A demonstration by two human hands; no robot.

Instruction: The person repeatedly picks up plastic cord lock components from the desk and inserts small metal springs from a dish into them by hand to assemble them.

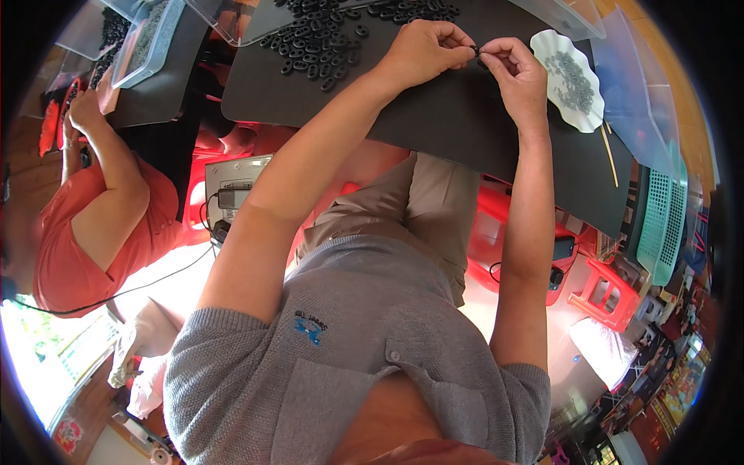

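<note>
Above the dark table, my left hand and my right hand meet fingertip to fingertip. Both are closed in a pinch on a small black part between them. Fingers cover most of it, so its full shape is hidden. Left of my left hand lies a spread of black oval pieces, many showing two holes. Close to the right of my right hand is a white wavy-edged dish holding a heap of tiny greyish translucent pieces.
Two thin wooden sticks lie by the dish. Clear plastic bins and a green basket stand at the right. On the left, a person in red works beside a tub. Red stools are below.
</note>
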